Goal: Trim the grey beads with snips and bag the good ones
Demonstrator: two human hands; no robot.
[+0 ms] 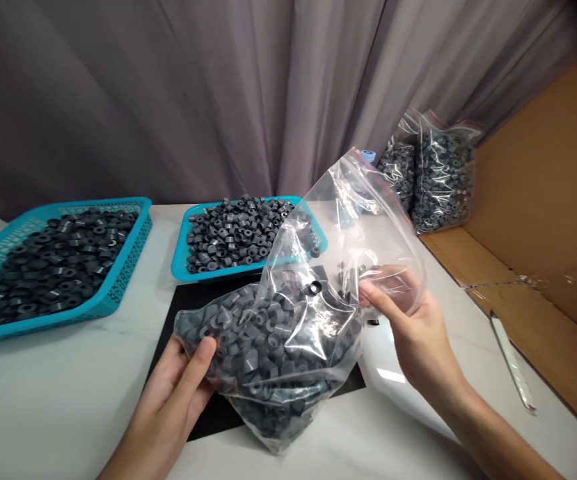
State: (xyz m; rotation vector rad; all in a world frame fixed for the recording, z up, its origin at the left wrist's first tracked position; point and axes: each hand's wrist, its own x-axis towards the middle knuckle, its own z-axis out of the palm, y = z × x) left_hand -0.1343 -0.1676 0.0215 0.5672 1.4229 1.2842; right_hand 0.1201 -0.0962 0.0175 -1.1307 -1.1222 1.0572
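Observation:
A clear zip bag (278,333), partly filled with small dark grey ring-shaped plastic parts, is held up and tilted in front of me. My left hand (178,387) grips its lower left corner, thumb on the near side. My right hand (413,320) pinches the bag's right side near the top, with some fingers behind the clear film. The bag's upper part sags to the right and its zip edge appears open, though I cannot tell for certain. Beneath the bag lies a black mat (168,353), mostly covered.
Two blue baskets hold more grey parts: a large basket (118,280) at left and a smaller basket (183,257) behind the bag. Filled zip bags (443,177) stand at back right, beside a cardboard box (538,200). A utility knife (513,363) lies at right.

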